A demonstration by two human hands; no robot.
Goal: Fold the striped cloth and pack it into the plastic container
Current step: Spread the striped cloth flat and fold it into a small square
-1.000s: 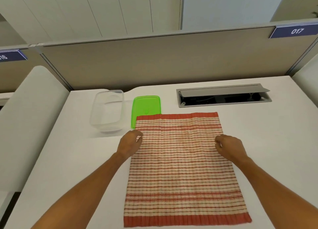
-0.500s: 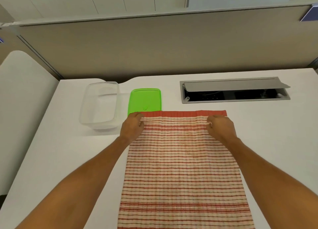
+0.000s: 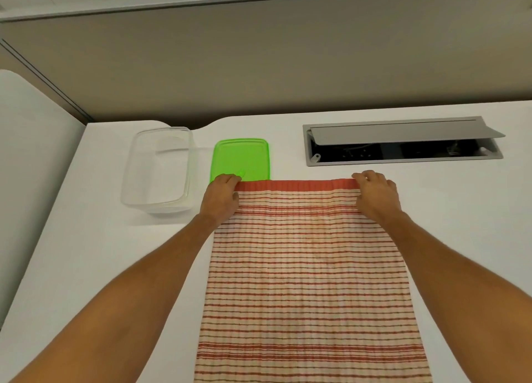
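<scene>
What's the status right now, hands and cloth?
Left hand and right hand on far corners of striped cloth, flat, unfolded. Plastic container open, empty. Green lid partly under cloth edge.

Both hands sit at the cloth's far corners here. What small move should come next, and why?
Probably lift the far edge and draw it toward the body for a first fold. The left hand and right hand pinch the far corners of the striped cloth, which lies flat and unfolded; the plastic container waits, open.
</scene>
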